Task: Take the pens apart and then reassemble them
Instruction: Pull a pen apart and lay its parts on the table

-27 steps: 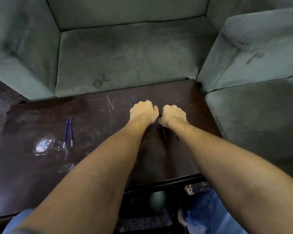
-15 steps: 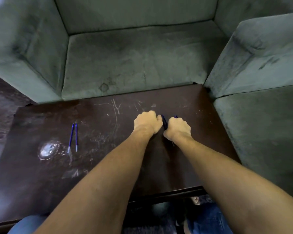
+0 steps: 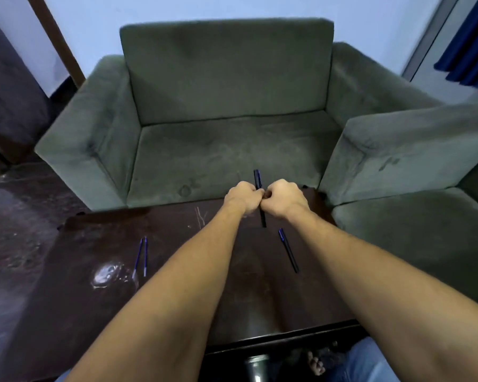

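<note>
Pen refills (image 3: 145,256), two, thin and judged easily bent, lie side by side on the left of the table (image 3: 94,238). Left hand (image 3: 242,198) is curled tight round the middle of a dark pen (image 3: 257,179), held upright over the table's far edge. Right hand (image 3: 284,199) pinches the same barrel, knuckles touching. Light, stiff, smooth plastic: likely slippery, best gripped either side of the joint. A second pen (image 3: 287,249) lies loose to the right, untouched.

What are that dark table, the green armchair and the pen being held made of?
Table: probably varnished dark wood or veneer; it mirrors light and shows pale scratches. Armchair: soft napped fabric, perhaps velvet or microsuede, with brush marks. Held pen: likely smooth dark plastic; too small to be sure.
</note>
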